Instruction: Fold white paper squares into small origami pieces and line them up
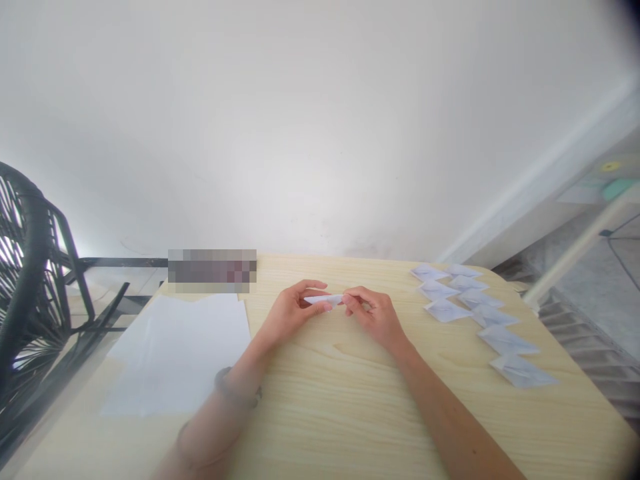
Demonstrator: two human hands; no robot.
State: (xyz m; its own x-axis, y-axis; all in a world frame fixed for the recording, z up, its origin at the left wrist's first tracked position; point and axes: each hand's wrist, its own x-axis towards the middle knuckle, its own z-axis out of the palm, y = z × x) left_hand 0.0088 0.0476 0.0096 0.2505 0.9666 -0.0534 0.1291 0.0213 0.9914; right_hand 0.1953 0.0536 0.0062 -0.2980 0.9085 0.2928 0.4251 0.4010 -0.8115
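Observation:
A small folded piece of white paper [325,300], narrow and pointed at its left end, is held above the middle of the table [345,400]. My left hand [297,308] grips it from the left, thumb along the near side and fingers behind. At its right end, my right hand [369,310] pinches the paper between thumb and fingertips. On the right of the table lie several folded white paper shapes [523,371] in two slanting rows, each with pointed ends. Flat white paper sheets [175,353] rest on the left, beside my left forearm.
A blurred-out dark patch [213,270] covers something at the table's back left. The wall [320,133] rises directly behind the table. To the left stands a dark woven chair [30,267]. A pale bar [580,247] slants past the table's right edge.

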